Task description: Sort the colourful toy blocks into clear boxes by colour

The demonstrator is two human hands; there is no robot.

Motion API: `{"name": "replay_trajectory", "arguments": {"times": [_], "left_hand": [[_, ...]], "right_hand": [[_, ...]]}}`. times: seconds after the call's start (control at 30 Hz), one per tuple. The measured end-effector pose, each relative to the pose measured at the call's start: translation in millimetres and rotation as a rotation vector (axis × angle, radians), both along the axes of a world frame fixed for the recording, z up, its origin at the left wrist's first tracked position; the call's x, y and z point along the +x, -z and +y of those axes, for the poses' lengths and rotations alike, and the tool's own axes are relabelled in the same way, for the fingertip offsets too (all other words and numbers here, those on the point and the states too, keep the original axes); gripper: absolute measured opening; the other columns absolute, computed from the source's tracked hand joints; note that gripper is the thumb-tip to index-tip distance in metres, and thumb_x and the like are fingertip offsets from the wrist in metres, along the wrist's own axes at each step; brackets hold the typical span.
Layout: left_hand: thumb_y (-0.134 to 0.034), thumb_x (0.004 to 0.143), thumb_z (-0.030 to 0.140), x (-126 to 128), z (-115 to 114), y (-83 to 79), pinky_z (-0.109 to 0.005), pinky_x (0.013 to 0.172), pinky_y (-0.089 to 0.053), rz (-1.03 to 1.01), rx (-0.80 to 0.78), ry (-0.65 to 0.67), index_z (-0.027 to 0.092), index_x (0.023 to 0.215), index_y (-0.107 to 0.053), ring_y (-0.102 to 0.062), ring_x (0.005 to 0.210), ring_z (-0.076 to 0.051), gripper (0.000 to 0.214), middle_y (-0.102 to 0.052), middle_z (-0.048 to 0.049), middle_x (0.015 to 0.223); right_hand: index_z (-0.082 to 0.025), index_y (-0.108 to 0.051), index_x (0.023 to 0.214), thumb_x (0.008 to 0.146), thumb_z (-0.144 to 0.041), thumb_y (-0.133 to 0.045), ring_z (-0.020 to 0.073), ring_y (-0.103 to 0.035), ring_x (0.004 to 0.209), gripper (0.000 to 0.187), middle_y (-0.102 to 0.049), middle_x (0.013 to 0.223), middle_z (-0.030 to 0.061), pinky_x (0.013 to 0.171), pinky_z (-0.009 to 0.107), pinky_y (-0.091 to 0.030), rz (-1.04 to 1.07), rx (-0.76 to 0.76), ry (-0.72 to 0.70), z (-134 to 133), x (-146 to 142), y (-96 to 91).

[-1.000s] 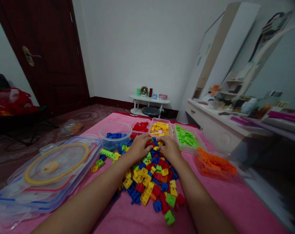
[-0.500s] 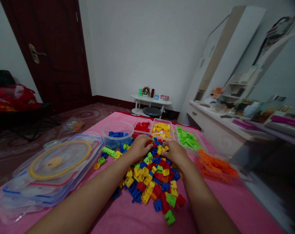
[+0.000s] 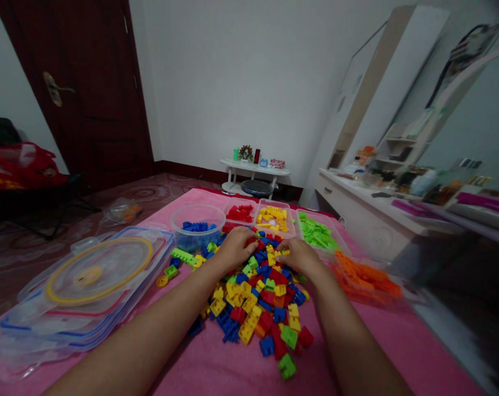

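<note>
Mixed brick pile [image 3: 258, 300] on pink cover [image 3: 398, 352]. Left hand [image 3: 235, 248], right hand [image 3: 299, 257] — fingers curled into the pile's far edge; whether either grips a brick cannot be told. Beyond — blue-brick tub [image 3: 177, 221], red tray [image 3: 240, 203], yellow tray [image 3: 274, 203], green tray [image 3: 315, 213].

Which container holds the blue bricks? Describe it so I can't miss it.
On the pink cloth, look past the brick pile to the row of clear containers. The tub is leftmost, just beyond the left hand. It alone is round; the trays beside it are rectangular.
</note>
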State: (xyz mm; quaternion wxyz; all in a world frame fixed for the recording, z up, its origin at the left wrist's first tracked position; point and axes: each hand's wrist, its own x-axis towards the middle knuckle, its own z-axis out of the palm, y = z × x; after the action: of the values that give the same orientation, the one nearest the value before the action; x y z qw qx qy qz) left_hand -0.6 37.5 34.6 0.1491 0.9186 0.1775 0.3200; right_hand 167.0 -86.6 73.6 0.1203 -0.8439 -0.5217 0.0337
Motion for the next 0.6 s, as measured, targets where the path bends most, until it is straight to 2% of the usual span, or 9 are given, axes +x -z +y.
{"name": "replay_trajectory", "arguments": {"times": [0.17,0.33,0.47,0.6], "left_hand": [[-0.053,0.083,0.026,0.1,0.5,-0.9,-0.033,0.088,-0.043,0.009,0.009,-0.001,0.017,0.098,-0.066,-0.058,0.096,-0.02,0.022,-0.067,-0.0067,0.099],[-0.053,0.083,0.027,0.8,1.2,0.7,-0.033,0.088,-0.043,0.0,0.015,-0.001,0.017,0.098,-0.066,-0.058,0.096,-0.02,0.022,-0.066,-0.0065,0.098],[-0.052,0.083,0.027,0.6,0.9,1.1,-0.033,0.088,-0.043,-0.002,0.019,0.001,0.017,0.098,-0.066,-0.058,0.095,-0.02,0.022,-0.066,-0.0064,0.097],[-0.053,0.083,0.027,0.0,0.1,-0.7,-0.032,0.086,-0.043,0.008,0.026,0.005,0.017,0.097,-0.066,-0.058,0.093,-0.02,0.022,-0.066,-0.0064,0.095]], "right_hand": [[-0.023,-0.069,0.074,0.068,-0.029,-0.067,0.0173,-0.061,0.077,0.009,-0.069,0.082,0.0027,0.062,0.024,-0.038,0.028,-0.022,-0.01,0.8,-1.6,-3.2],[-0.027,-0.07,0.091,0.062,-0.033,-0.073,0.0189,-0.061,0.085,0.03,-0.068,0.094,0.0022,0.065,0.025,-0.038,0.005,-0.057,-0.031,-0.4,-6.4,-5.8],[-0.026,-0.068,0.08,0.059,-0.031,-0.074,0.0172,-0.06,0.078,0.022,-0.068,0.087,0.0008,0.059,0.024,-0.034,-0.012,-0.053,-0.006,-1.7,-11.7,-8.2],[-0.023,-0.065,0.072,0.056,-0.027,-0.074,0.014,-0.057,0.07,0.019,-0.066,0.078,-0.0011,0.054,0.022,-0.031,0.021,-0.019,-0.041,-3.3,-12.7,-11.7]]}}
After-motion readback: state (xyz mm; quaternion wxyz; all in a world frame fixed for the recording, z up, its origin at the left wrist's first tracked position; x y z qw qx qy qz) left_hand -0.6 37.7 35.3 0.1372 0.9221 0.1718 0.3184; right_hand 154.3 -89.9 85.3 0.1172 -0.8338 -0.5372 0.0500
